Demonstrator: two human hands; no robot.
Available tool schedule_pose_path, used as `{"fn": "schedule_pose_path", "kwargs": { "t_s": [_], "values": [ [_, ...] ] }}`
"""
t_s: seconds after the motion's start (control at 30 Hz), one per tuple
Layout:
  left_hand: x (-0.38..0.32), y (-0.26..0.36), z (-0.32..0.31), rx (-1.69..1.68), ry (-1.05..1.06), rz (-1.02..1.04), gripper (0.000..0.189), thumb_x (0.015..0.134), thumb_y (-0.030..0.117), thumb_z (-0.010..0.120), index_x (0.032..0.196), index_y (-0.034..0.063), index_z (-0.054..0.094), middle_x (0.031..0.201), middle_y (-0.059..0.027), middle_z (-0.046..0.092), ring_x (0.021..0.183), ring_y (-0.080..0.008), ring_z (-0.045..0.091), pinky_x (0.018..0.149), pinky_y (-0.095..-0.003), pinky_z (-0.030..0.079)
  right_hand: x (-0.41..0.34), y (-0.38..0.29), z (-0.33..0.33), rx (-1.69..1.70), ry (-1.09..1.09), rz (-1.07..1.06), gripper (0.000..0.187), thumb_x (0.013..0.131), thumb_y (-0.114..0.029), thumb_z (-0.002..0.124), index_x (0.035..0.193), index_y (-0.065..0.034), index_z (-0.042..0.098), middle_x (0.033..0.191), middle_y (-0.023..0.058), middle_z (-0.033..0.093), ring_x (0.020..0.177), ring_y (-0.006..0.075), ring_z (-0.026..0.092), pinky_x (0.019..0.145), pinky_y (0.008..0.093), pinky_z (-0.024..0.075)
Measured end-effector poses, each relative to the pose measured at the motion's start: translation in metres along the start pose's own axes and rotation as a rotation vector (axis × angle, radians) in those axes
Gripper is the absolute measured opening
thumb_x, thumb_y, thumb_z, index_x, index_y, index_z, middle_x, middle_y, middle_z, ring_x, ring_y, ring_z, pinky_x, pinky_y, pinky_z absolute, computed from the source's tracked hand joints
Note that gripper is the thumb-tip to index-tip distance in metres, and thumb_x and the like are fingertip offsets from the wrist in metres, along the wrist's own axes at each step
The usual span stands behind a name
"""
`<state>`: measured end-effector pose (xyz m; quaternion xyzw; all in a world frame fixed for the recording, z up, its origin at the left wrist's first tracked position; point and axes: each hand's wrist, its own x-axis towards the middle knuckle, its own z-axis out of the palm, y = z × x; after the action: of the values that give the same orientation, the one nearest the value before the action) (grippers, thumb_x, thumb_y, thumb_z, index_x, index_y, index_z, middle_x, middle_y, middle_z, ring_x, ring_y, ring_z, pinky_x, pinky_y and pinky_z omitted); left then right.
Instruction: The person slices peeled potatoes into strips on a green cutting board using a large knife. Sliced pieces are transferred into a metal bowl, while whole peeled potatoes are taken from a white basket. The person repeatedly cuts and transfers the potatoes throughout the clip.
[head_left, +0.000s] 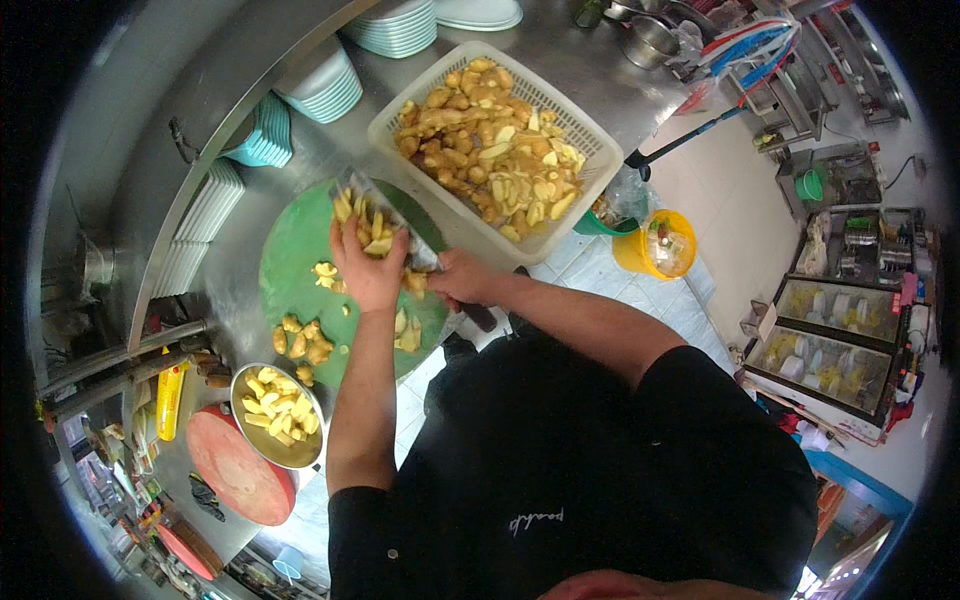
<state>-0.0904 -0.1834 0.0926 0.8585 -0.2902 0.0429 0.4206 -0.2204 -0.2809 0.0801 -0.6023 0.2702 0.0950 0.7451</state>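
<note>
My right hand (461, 279) is closed on a cleaver (420, 247), its broad blade reaching up and left over the round green cutting board (300, 225). Ginger pieces (364, 214) lie against the blade, and my left hand (369, 270) rests on them with its fingers spread; whether it grips them is unclear. More ginger knobs (304, 339) and trimmed bits are on the board. Beyond it, a white plastic basket (566, 90) holds a heap of ginger, some unpeeled and some cut. Peeled pieces fill part of a steel bowl (315, 442) at the lower left.
Stacks of pale green dishes (330, 97) and white plates (214, 214) line the back of the steel counter. A round red cutting board (240, 472) lies near the bowl. Yellow (652, 266) and green (600, 225) bins stand on the floor to the right.
</note>
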Motion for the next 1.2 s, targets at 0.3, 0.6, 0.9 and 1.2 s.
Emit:
{"fn": "schedule_pose_path", "kwargs": {
  "t_s": [0.3,0.6,0.9,1.2],
  "values": [
    [0.028,0.154,0.126,-0.224,-0.032,0.205,0.071,0.063,0.035,0.08,0.121,0.0047,0.051,0.135,-0.0267,0.036,0.121,-0.0427,0.04,0.1,-0.0456,0.037,-0.099,-0.054,-0.153,-0.209,0.354,-0.016,0.018,0.086,-0.014,0.053,0.081,0.0027,0.055,0.056,0.0091,0.055,0.045,0.0184,0.054,0.043,0.0332,0.043],
    [0.012,0.181,0.25,-0.191,-0.357,0.079,0.064,0.075,0.041,0.068,0.123,0.0034,0.049,0.133,-0.0253,0.04,0.123,-0.0384,0.039,0.101,-0.0456,0.035,-0.099,-0.012,-0.268,-0.132,0.542,-0.001,0.017,0.089,-0.013,0.055,0.077,-0.0017,0.053,0.055,0.002,0.048,0.042,0.0111,0.047,0.04,0.0266,0.0382],
    [-0.016,0.186,0.252,0.089,-0.381,0.381,0.051,0.079,0.039,0.062,0.115,0.0044,0.056,0.119,-0.0199,0.053,0.111,-0.0351,0.047,0.098,-0.0492,0.032,-0.111,-0.023,-0.302,-0.199,0.61,-0.032,0.017,0.087,-0.016,0.055,0.085,0.0008,0.06,0.057,0.0033,0.049,0.046,0.0115,0.049,0.044,0.0284,0.0416],
    [0.004,0.183,0.215,-0.215,-0.34,0.434,0.038,0.076,0.018,0.067,0.111,0.0037,0.058,0.12,-0.0185,0.051,0.114,-0.0354,0.046,0.095,-0.0433,0.039,-0.09,-0.024,-0.278,-0.002,0.694,-0.159,0.01,0.088,-0.012,0.055,0.083,-0.0037,0.057,0.06,0.0,0.052,0.048,0.0095,0.047,0.043,0.026,0.0395]
  ]
}}
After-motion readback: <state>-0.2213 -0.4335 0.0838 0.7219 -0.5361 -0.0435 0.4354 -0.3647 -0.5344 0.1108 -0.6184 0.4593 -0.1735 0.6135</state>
